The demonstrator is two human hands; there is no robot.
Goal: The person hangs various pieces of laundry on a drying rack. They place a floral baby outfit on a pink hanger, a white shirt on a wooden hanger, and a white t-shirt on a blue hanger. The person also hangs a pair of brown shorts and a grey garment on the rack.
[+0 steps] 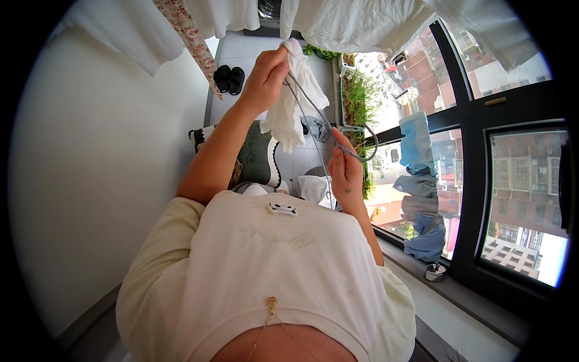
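Note:
My left hand (pixel 268 78) pinches the top of a white cloth garment (pixel 296 106), which hangs down in loose folds. A thin grey clothes hanger (pixel 312 101) runs from beside this garment towards my right hand (pixel 347 174). The fingers of my right hand are closed on the hanger near its curved hook (pixel 374 144). One long straight bar of the hanger slopes down past my right hand towards my shirt. Where the hanger's far end meets the garment is partly hidden by my left hand.
White laundry (pixel 357 22) and a floral strip of cloth (pixel 192 38) hang ahead. Black slippers (pixel 229 79) and a dark green mat (pixel 258 156) lie on the tiled floor. Potted grass (pixel 359 102) lines the window side. Several hung cloths (pixel 416 145) are by the black-framed window (pixel 470 135).

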